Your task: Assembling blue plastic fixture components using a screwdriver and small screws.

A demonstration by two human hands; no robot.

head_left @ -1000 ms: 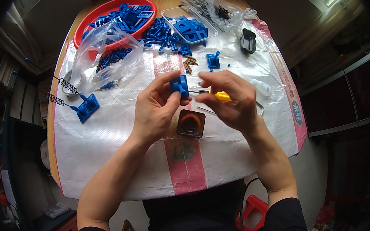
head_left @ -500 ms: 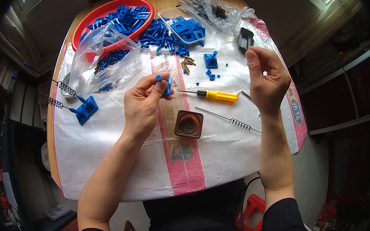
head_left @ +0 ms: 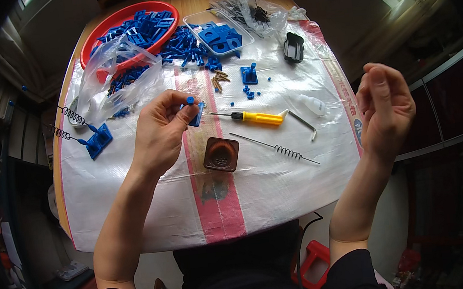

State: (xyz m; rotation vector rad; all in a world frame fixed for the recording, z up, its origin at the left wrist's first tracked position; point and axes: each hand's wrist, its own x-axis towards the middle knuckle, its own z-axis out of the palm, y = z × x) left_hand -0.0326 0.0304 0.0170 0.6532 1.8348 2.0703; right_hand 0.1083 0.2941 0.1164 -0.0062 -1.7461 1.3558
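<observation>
Pinched in my left hand (head_left: 159,130) is a small blue plastic part (head_left: 196,118) with a round-topped peg, held above the sheet left of the screwdriver. The fingers hide some of it. My right hand (head_left: 384,108) is raised past the table's right edge, its fingers curled and thumb pressed in; whatever they hold, if anything, is hidden. A yellow-handled screwdriver (head_left: 261,118) lies between the hands, its shaft toward the left. Near it are a brown square dish (head_left: 221,154), a coiled metal wire (head_left: 287,151) and a dark hex key (head_left: 301,123) with a white end.
A red basin (head_left: 84,54) of blue parts, a clear plastic bag (head_left: 89,83) and a clear tray (head_left: 249,42) stand at the back. Brass pins (head_left: 217,83), a blue base (head_left: 249,75), a black case (head_left: 293,48) and a clear bottle (head_left: 312,104) lie around. Left is a blue base with springs (head_left: 97,141).
My right hand has moved right, off the sheet, uncovering the hex key and clear bottle. My left hand keeps the blue part. The view has shifted a little.
</observation>
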